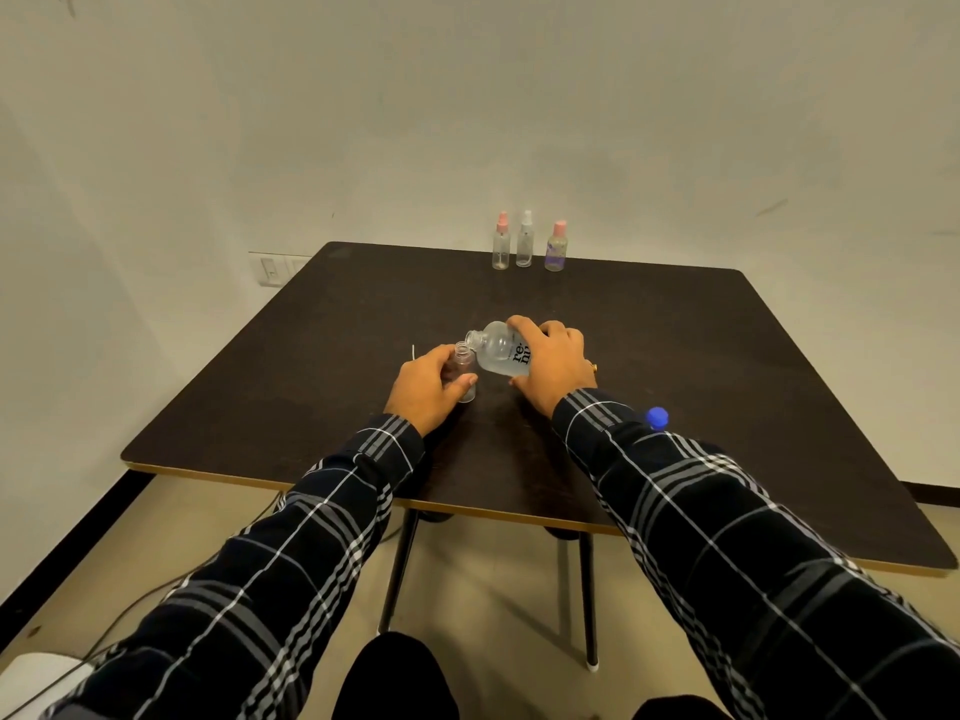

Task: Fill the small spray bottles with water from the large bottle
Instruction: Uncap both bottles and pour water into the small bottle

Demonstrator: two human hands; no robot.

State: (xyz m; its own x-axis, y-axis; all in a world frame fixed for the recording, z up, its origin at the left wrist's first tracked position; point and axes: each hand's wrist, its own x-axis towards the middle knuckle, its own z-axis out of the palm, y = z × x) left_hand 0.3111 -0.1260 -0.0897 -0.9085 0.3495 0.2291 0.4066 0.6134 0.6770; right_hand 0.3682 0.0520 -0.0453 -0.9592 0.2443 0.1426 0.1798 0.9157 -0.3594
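pouring step: the right hand (553, 363) fingers wrap the tilted large bottle (498, 350), mouth at the open small spray bottle (464, 371) gripped upright in the left hand (428, 387). next, a steadier tilt (narrow neck, easy spill).

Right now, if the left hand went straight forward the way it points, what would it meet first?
Probably the large bottle: the left hand holds the small spray bottle, whose open mouth sits just beneath the tilted neck. Depth is uncertain.

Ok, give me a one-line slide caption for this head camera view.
Right hand tilts the large bottle over a small open bottle held by the left hand.
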